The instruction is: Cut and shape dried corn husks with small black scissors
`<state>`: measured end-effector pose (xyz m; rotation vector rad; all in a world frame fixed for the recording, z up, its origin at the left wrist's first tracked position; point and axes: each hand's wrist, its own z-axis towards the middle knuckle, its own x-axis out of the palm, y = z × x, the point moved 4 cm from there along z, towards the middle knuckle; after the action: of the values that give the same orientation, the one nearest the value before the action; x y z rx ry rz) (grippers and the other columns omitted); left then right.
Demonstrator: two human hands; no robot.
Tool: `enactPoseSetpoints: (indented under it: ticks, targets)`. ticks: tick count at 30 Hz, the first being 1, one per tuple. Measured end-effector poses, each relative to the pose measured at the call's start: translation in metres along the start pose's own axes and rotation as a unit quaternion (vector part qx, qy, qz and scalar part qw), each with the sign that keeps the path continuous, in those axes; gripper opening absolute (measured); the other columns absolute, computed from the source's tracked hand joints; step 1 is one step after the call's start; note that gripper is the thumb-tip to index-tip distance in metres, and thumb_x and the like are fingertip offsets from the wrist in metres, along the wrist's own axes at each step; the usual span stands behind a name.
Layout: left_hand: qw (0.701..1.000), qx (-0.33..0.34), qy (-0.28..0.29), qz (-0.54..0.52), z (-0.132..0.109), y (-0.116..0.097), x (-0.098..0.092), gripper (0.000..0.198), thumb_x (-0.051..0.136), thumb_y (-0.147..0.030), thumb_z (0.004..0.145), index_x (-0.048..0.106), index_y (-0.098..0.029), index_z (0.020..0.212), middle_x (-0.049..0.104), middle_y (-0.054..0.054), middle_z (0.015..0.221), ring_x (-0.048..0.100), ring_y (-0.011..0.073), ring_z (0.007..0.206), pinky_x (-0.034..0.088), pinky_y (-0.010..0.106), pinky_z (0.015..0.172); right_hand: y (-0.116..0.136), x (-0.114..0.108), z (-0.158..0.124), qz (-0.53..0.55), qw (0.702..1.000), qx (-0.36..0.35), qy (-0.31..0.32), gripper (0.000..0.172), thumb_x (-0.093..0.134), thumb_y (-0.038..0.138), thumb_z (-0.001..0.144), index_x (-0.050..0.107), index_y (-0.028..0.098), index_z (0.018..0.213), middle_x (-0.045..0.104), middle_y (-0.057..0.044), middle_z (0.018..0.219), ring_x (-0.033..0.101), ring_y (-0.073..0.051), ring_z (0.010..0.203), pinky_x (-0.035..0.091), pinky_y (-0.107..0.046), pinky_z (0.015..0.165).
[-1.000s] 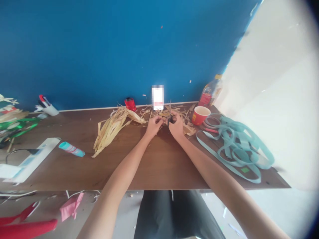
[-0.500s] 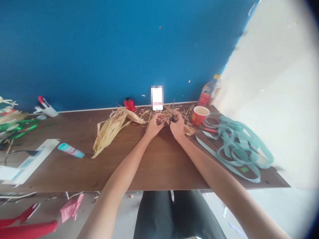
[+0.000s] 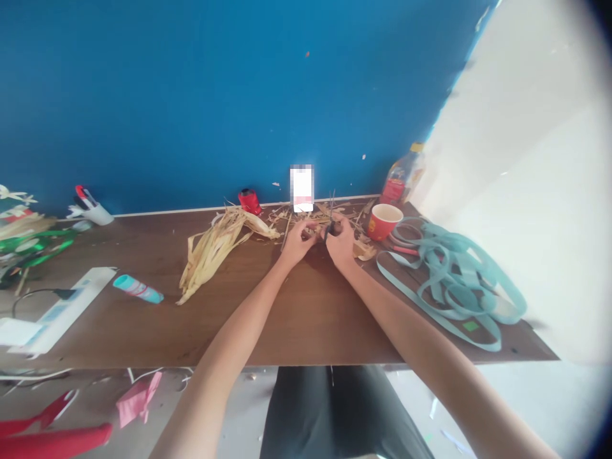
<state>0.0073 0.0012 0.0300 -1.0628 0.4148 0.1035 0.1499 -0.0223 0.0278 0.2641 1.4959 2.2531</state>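
Dark scissors in the right hand (blades toward the blue wall).

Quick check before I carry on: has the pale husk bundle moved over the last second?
No. Against the blue wall behind it, the husk bundle lies where it did, with no visible shift either way.

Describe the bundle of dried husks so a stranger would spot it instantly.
Start at the brown table against the blue wall. Left of the person's left hand, just in front of the small red object, lies the bundle of dried husks. It is long, pale yellow and gathered together, unlike the small, loose scraps strewn near the right hand.
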Motion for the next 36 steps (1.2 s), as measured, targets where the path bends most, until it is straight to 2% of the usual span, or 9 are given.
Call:
enactPoseSetpoints:
  ticks: [4,9,14,20,23,25,28,31,36]
  targets:
    - [0.998,0.003,-0.028,0.05,-0.002,-0.002,-0.003,0.034,0.061,-0.021,0.083,0.06,-0.02,0.116,0.063,0.006,0.11,0.057,0.0109,0.073,0.049,0.025,0.074,0.022,-0.016,0.004,-0.144,0.985,-0.083,-0.043,0.038,0.053,0.021,0.077,0.059,0.021,0.114,0.069,-0.006,0.096,0.063,-0.021,0.084,0.048,-0.033,0.08]
    - [0.972,0.022,-0.123,0.2,-0.01,-0.015,-0.01,0.023,0.044,-0.017,0.091,0.062,-0.019,0.105,0.062,0.009,0.11,0.06,0.0171,0.087,0.047,0.028,0.081,0.029,-0.042,0.021,-0.383,0.92,-0.08,-0.008,0.041,0.054,0.015,0.077,0.059,0.021,0.117,0.069,-0.012,0.097,0.062,-0.029,0.093,0.044,-0.036,0.078]
    - [0.933,0.065,-0.057,0.349,-0.01,-0.017,-0.011,0.029,0.04,-0.016,0.092,0.064,-0.021,0.108,0.062,0.01,0.107,0.059,0.0224,0.098,0.043,0.03,0.081,0.017,-0.058,0.029,-0.471,0.881,-0.036,0.0,0.037,0.053,0.014,0.079,0.062,0.018,0.115,0.068,-0.016,0.086,0.063,-0.03,0.084,0.042,-0.037,0.073]
    - [0.913,0.036,-0.072,0.399,-0.006,-0.006,-0.019,0.031,0.041,-0.014,0.09,0.062,-0.02,0.111,0.061,0.012,0.109,0.058,0.0256,0.101,0.042,0.033,0.084,0.024,-0.045,0.015,-0.387,0.914,-0.114,-0.043,0.043,0.049,0.012,0.079,0.06,0.022,0.119,0.069,-0.01,0.1,0.061,-0.027,0.096,0.042,-0.034,0.075]
    - [0.906,0.011,-0.092,0.414,-0.003,0.0,-0.017,0.03,0.042,-0.019,0.09,0.062,-0.018,0.112,0.061,0.014,0.111,0.058,0.0272,0.101,0.043,0.034,0.084,0.026,-0.016,-0.005,-0.347,0.926,-0.145,0.025,0.04,0.048,0.01,0.077,0.063,0.022,0.112,0.069,-0.009,0.098,0.06,-0.025,0.092,0.042,-0.032,0.076]
    - [0.898,-0.04,-0.107,0.424,0.0,0.006,-0.018,0.028,0.044,-0.024,0.09,0.063,-0.016,0.108,0.06,0.017,0.111,0.059,0.0286,0.098,0.044,0.036,0.081,0.025,0.003,-0.018,-0.328,0.932,-0.143,0.06,0.039,0.05,0.009,0.075,0.064,0.022,0.109,0.07,-0.007,0.093,0.061,-0.024,0.088,0.042,-0.031,0.074]
    - [0.894,-0.115,-0.058,0.429,0.004,0.017,-0.016,0.031,0.051,-0.035,0.087,0.064,-0.014,0.106,0.06,0.02,0.11,0.061,0.0316,0.092,0.045,0.039,0.078,0.023,0.02,-0.029,-0.312,0.931,-0.158,0.109,0.038,0.052,0.01,0.075,0.064,0.023,0.108,0.07,-0.006,0.091,0.062,-0.023,0.087,0.042,-0.029,0.071]
    - [0.898,-0.117,-0.042,0.422,0.004,0.021,-0.017,0.029,0.05,-0.039,0.089,0.066,-0.016,0.098,0.061,0.019,0.106,0.062,0.0308,0.086,0.045,0.04,0.076,0.017,0.011,-0.019,-0.301,0.94,-0.139,0.076,0.036,0.052,0.013,0.077,0.064,0.024,0.109,0.071,-0.005,0.093,0.063,-0.023,0.086,0.044,-0.03,0.073]
    - [0.911,-0.069,-0.05,0.403,-0.002,0.016,-0.018,0.022,0.044,-0.027,0.092,0.065,-0.02,0.093,0.061,0.013,0.099,0.062,0.0247,0.081,0.045,0.035,0.074,0.0,-0.015,0.008,-0.285,0.956,-0.066,-0.007,0.041,0.052,0.015,0.074,0.063,0.022,0.113,0.071,-0.005,0.088,0.064,-0.025,0.081,0.046,-0.034,0.078]
